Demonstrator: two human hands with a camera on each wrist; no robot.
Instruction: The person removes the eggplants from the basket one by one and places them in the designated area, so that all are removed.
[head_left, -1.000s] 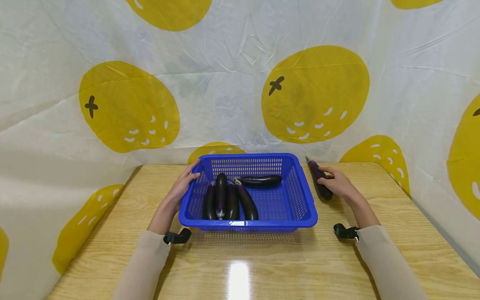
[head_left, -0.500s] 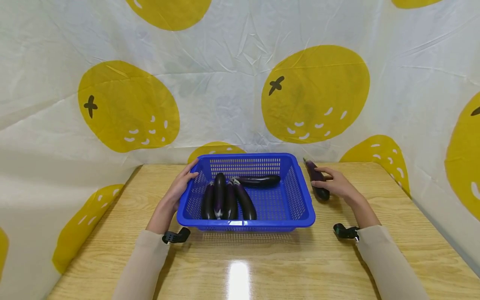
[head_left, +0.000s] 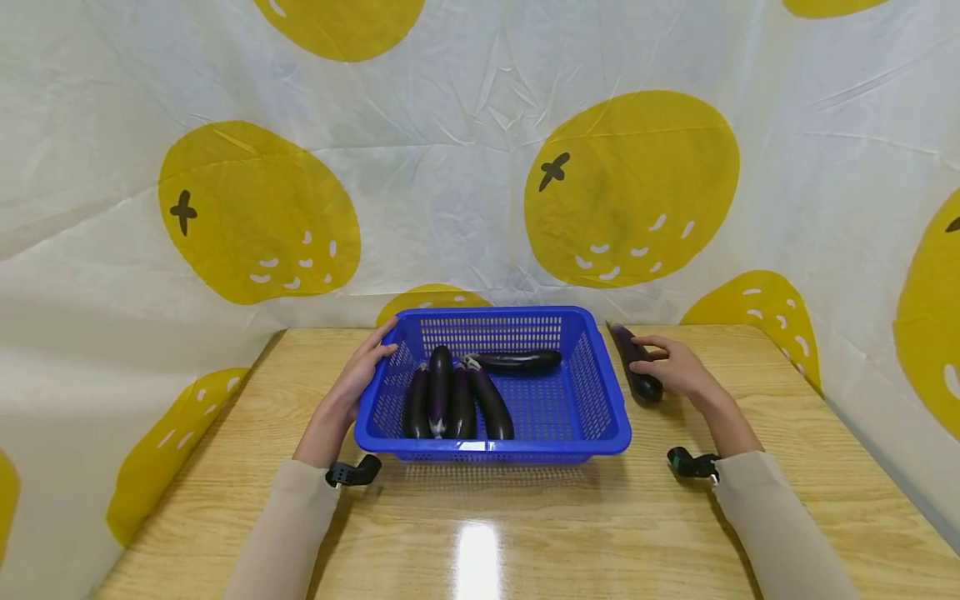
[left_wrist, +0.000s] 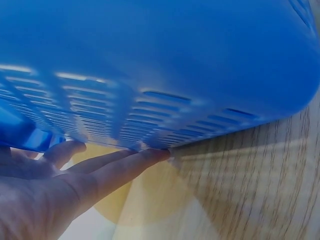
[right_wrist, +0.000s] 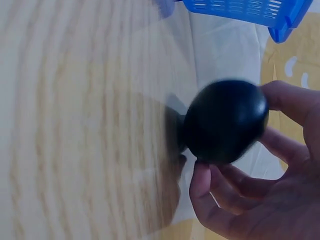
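A blue plastic basket (head_left: pixel 492 447) with slotted walls sits on the table and holds several dark purple eggplants (head_left: pixel 491 404). At its left side, my left hand (head_left: pixel 360 375) grips the rim, thumb over the edge. In the left wrist view, fingers (left_wrist: pixel 120 172) lie straight along the slotted outer wall (left_wrist: pixel 165 107). Right of the basket, my right hand (head_left: pixel 675 367) holds a loose eggplant (head_left: pixel 647 387) between thumb and fingers. The right wrist view shows that eggplant's rounded dark end (right_wrist: pixel 227 122) close to the table, with its far end hidden.
The light wooden table (head_left: pixel 480 517) meets a white cloth backdrop (head_left: pixel 442 192) printed with yellow fruit right behind the basket. More cloth hangs along the left and right sides. A black wrist camera (head_left: pixel 356 472) sits on each wrist.
Over the last second the basket and my left hand have shifted slightly left. The loose eggplant has also come slightly left with my right hand, staying beside the basket.
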